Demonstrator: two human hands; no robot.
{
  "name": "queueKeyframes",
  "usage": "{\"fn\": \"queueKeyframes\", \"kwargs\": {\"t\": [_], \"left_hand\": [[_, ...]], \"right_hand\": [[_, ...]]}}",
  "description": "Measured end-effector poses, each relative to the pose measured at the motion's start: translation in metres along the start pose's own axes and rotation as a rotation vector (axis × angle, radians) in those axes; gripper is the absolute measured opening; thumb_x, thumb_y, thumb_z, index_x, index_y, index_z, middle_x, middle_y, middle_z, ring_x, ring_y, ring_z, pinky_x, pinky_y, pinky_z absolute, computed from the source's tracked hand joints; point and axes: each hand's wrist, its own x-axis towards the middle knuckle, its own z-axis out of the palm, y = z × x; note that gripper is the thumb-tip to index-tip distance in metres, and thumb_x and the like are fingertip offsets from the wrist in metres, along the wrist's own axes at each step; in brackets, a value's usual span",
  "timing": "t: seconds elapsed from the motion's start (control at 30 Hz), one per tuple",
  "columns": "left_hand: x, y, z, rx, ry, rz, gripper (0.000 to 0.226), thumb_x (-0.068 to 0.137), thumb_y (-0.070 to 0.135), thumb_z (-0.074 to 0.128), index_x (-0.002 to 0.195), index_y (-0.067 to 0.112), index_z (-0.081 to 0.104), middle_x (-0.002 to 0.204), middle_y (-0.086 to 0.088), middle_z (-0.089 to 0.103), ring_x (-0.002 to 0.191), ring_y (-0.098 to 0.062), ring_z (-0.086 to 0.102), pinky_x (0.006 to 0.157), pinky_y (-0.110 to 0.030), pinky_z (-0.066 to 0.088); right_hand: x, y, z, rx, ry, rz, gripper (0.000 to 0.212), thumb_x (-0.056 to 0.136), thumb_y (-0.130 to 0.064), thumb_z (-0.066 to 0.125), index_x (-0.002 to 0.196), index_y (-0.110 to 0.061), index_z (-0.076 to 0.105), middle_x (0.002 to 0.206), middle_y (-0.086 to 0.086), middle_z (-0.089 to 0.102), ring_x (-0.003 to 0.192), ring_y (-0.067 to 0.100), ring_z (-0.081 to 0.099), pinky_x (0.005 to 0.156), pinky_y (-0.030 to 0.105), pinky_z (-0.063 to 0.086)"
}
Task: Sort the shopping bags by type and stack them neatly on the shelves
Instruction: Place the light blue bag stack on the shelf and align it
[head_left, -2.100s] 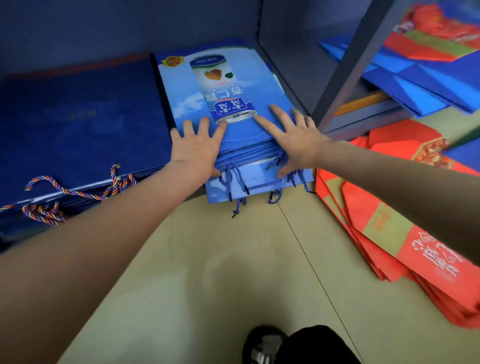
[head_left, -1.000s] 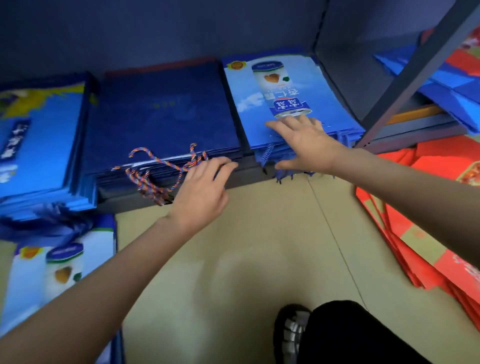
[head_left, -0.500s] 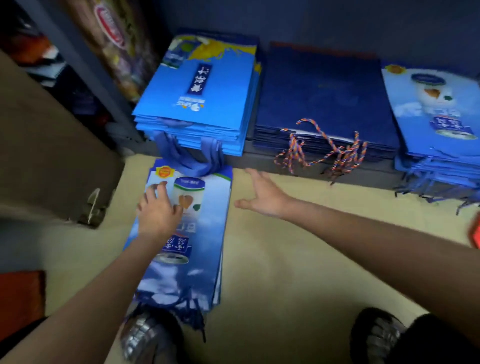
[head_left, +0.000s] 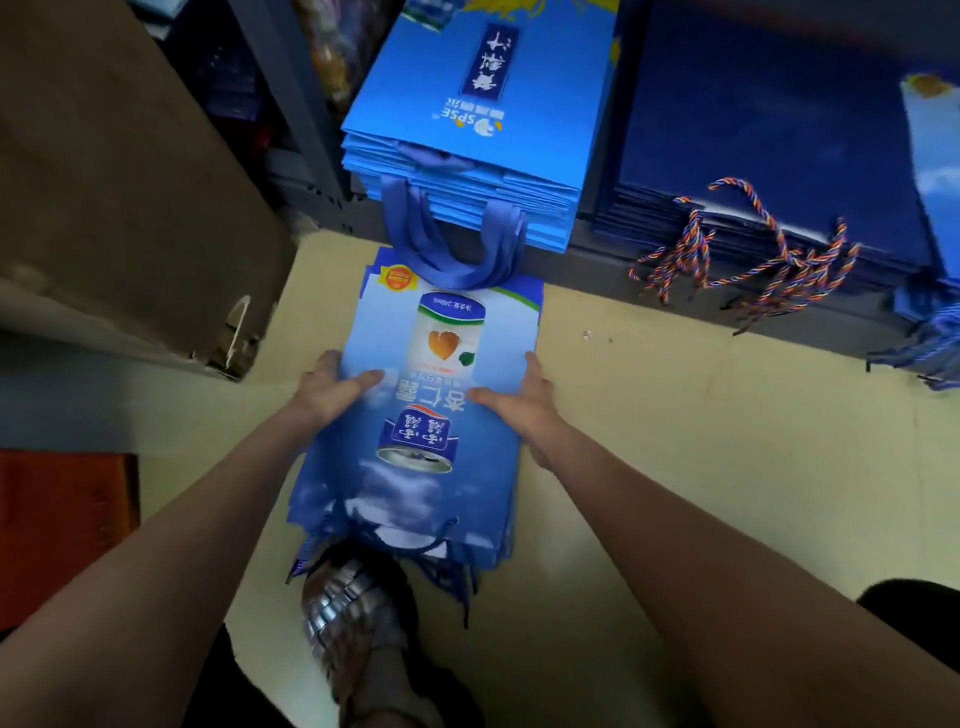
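A stack of light-blue bags printed with a can (head_left: 431, 415) lies on the beige floor in front of the low shelf. My left hand (head_left: 332, 387) grips its left edge, thumb on top and fingers under. My right hand (head_left: 519, 400) grips the right edge the same way. On the shelf lie a bright-blue bag stack (head_left: 483, 124) with ribbon handles, a navy bag stack (head_left: 769, 145) with striped rope handles, and at the far right edge more can-printed bags (head_left: 935, 156).
A brown cardboard box (head_left: 119, 182) stands at the left beside a grey shelf post (head_left: 296, 98). A red item (head_left: 62, 530) lies at the lower left. My shoe (head_left: 358, 613) sits just under the stack's near end.
My view swung left from the right-hand shelf stack to the stack on the floor. Both hands left the shelf bags and now grip the floor stack's two side edges.
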Motion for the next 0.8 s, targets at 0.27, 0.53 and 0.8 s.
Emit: {"fn": "queueKeyframes", "kwargs": {"t": [0.27,0.53,0.8], "left_hand": [[-0.078,0.072,0.086,0.089,-0.370,0.180,0.098,0.056,0.054,0.066,0.139,0.014,0.033,0.139,-0.007,0.047,0.126,-0.024,0.046,0.106,-0.038,0.038],[-0.162,0.149,0.121,0.220,-0.445,0.351,0.124,0.040,0.072,0.064,0.144,0.015,0.030,0.146,-0.005,0.039,0.131,-0.022,0.041,0.108,-0.038,0.036],[-0.257,0.233,0.141,0.045,-0.504,0.398,0.071,0.073,0.048,0.067,0.130,0.010,0.047,0.130,-0.003,0.055,0.110,-0.023,0.059,0.091,-0.036,0.050]], "right_hand": [[-0.055,0.067,-0.113,0.204,0.164,0.279,0.090,0.075,-0.048,0.072,0.146,-0.032,0.017,0.146,0.000,0.035,0.121,0.025,0.048,0.084,0.038,0.044],[-0.132,0.041,-0.230,0.020,0.014,0.314,0.055,0.087,-0.043,0.060,0.134,-0.020,0.043,0.109,0.004,0.053,0.074,0.025,0.057,0.057,0.031,0.050],[-0.207,0.001,-0.371,-0.035,0.010,0.240,0.030,0.092,-0.034,0.052,0.119,-0.021,0.048,0.107,0.007,0.052,0.072,0.028,0.060,0.055,0.035,0.056]]}}
